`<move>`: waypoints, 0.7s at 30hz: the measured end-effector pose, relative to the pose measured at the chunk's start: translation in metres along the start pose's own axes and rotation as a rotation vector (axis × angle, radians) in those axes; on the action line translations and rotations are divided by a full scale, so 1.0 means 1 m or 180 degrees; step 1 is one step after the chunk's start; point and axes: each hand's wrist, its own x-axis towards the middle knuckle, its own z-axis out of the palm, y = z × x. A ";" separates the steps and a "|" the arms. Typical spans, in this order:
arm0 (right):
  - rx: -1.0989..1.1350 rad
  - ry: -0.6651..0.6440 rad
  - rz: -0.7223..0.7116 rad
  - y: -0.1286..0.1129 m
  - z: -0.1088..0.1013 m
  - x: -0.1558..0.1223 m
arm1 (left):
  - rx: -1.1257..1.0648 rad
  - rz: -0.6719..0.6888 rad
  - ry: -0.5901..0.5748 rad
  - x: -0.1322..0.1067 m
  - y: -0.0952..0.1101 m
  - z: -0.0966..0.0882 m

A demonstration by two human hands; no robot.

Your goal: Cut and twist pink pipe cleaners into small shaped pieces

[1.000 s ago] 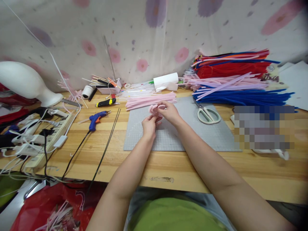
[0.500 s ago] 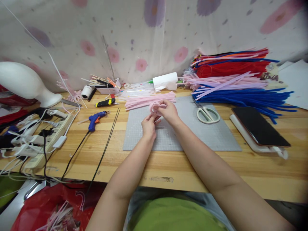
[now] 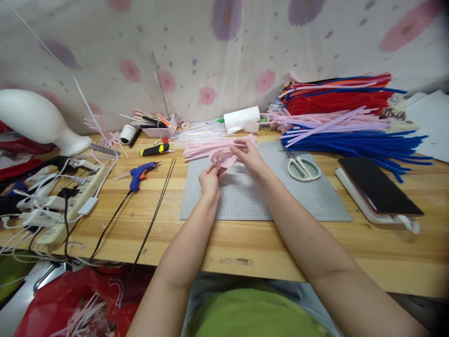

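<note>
Pink fuzzy pipe cleaners bent into rounded loops [image 3: 224,158] hang above the far-left part of a grey cutting mat [image 3: 252,196]. My left hand [image 3: 210,179] pinches these loops from below, its thumb and fingers closed on them. At their right edge is my right hand [image 3: 248,158], thumb and fingers apart; whether a fingertip touches the loops I cannot tell. Just behind lies a bundle of straight pink pipe cleaners [image 3: 199,149]. Green-handled scissors [image 3: 303,168] rest on the mat to the right of my hands.
A blue glue gun [image 3: 142,175], thin dark rods [image 3: 157,206] and a yellow-black utility knife [image 3: 154,150] lie on the left. A corded power strip [image 3: 75,201] is beyond them. Blue pipe cleaners [image 3: 351,145] and a phone [image 3: 379,185] are on the right.
The pink loops and my left hand have shifted slightly left. My right hand's fingers have spread and moved from the middle of the loops to their right edge.
</note>
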 end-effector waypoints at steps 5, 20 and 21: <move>0.0386 0.0512 0.0683 0.001 -0.027 0.010 | 0.0056 0.0069 0.0112 0.030 0.029 -0.026; -0.2692 0.0624 -0.0140 0.051 -0.049 0.011 | 0.1754 0.1141 0.0049 0.053 0.017 -0.048; -0.2734 0.0587 -0.0131 0.051 -0.049 0.010 | 0.1771 0.1136 0.0012 0.054 0.017 -0.049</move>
